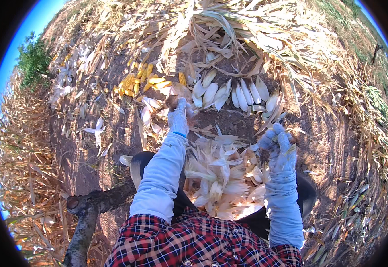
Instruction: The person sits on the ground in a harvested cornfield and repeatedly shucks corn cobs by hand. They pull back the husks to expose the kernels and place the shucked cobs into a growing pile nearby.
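Note:
My left hand [179,116], in a pale knitted glove, reaches forward beside a pile of yellow corn cobs [129,83]. Brown corn silk and tan husk [181,90] lie right at its fingertips; the hand hides whether it grips them. To the right, my right hand [278,142], gloved too, is raised with its fingers curled; whether anything is inside them is hidden. Between my forearms lies a heap of loose dry corn husks [222,177]. Ahead, several ears of corn in pale husks [242,93] lie side by side on the soil. More husked ears [149,110] sit left of my left hand.
Dry corn stalks [227,30] are piled beyond the ears. A thick forked branch [85,207] lies at my lower left. My dark shoes [304,193] flank the husk heap. Standing dry plants [23,160] line the left side, and leaf litter [341,227] covers the lower right.

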Available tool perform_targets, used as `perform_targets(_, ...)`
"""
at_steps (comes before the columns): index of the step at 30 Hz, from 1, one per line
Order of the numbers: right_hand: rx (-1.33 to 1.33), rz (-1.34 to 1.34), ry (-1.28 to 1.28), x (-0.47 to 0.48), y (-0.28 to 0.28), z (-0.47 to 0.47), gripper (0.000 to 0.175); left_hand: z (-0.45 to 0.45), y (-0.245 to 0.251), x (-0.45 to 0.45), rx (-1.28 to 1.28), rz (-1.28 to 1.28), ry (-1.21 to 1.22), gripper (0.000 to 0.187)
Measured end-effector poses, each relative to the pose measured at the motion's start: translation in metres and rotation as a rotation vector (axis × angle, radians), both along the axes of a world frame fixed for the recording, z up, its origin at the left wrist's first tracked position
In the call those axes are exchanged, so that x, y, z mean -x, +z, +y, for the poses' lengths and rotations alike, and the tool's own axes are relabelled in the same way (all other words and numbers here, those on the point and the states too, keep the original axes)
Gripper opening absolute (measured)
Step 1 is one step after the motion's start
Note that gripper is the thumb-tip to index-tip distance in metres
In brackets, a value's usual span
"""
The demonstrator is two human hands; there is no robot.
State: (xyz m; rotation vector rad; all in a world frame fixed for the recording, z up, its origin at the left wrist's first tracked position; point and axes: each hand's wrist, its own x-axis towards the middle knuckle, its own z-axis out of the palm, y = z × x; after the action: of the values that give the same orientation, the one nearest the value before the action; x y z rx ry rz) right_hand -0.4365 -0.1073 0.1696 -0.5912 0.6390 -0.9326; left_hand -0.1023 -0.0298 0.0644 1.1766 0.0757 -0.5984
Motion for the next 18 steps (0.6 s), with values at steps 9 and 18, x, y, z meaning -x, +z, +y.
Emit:
perform_targets(9, 0.147, 0.266, 0.004, 0.032, -0.005, 0.004, 0.039, -0.032, -0.091, 0.101, -0.616, -0.438, -0.898, 0.035)
perform_targets(18, 0.849, 0.976, 0.624, 0.073, 0.010, 0.013, 0.041, -0.090, -0.162, 0.146, -0.740, -0.730, -1.158, 0.038)
